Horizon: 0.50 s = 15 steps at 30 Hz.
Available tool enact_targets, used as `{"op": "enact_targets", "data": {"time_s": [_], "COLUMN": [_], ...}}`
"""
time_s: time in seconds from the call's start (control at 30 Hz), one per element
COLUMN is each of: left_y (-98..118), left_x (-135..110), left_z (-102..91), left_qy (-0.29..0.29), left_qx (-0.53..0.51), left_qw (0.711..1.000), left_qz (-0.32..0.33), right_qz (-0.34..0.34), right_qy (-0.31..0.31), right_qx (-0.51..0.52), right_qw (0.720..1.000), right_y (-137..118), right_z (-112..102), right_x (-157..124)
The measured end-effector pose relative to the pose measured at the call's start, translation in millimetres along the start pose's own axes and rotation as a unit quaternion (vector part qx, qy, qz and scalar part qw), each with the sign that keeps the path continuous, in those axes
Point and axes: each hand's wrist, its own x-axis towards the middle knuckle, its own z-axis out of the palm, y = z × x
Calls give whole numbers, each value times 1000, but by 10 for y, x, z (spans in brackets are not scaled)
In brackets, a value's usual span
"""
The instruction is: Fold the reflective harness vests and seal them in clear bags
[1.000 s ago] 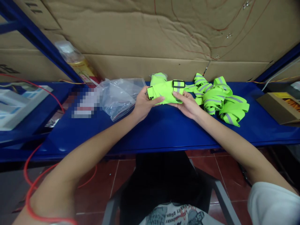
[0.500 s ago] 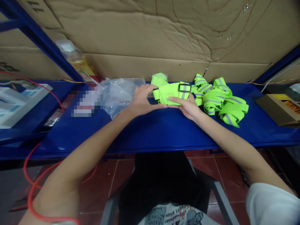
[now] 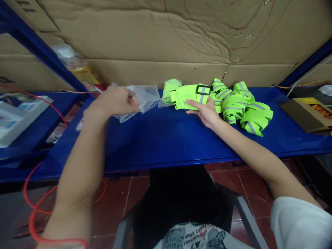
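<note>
My right hand (image 3: 206,112) grips a folded neon-yellow reflective strap (image 3: 188,97), thumb on top and fingers underneath. A black slide buckle and a grey stripe show at the strap's right end. Over the clear plastic bags (image 3: 146,93) to the left is my left hand (image 3: 118,101), its fingers closed on a bag's film; the back of the hand hides part of the grip. Behind the held strap lies another rolled yellow strap (image 3: 171,86), partly in clear plastic. Several loosely bundled yellow straps (image 3: 240,105) lie right of my right hand.
A bottle with a yellow label (image 3: 84,71) stands at the back left by the blue frame post. An open cardboard box (image 3: 302,114) sits at the right. Cardboard (image 3: 129,41) lines the back, and a red hose (image 3: 32,221) loops near my left arm.
My left hand has let go of the folded strap and moved left onto the plastic bags. My right hand still holds the strap in nearly the same place.
</note>
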Motion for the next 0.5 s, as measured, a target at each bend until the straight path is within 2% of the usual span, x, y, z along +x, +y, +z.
{"op": "enact_targets", "data": {"time_s": [0.03, 0.1, 0.17, 0.3, 0.4, 0.5], "left_y": [127, 381, 571, 693, 654, 572], "left_x": [-39, -114, -168, -174, -121, -50], "left_z": [15, 54, 114, 329, 562, 808], "left_qy": [40, 142, 202, 296, 316, 244], "left_qx": [30, 123, 158, 185, 208, 211], "left_qw": [998, 981, 965, 929, 914, 925], "left_qz": [29, 43, 59, 121, 146, 200], "right_qz": [0, -2, -5, -17, -24, -27], "right_qy": [-1, -3, -8, -36, -67, -81], "right_qx": [2, 7, 14, 29, 35, 29], "right_qw": [1000, 1000, 1000, 999, 997, 996], "right_y": [-3, -11, -21, -61, -111, -152], "right_z": [2, 2, 1, 4, -5, -48], "right_x": [-2, -6, -12, -41, -57, -42]}}
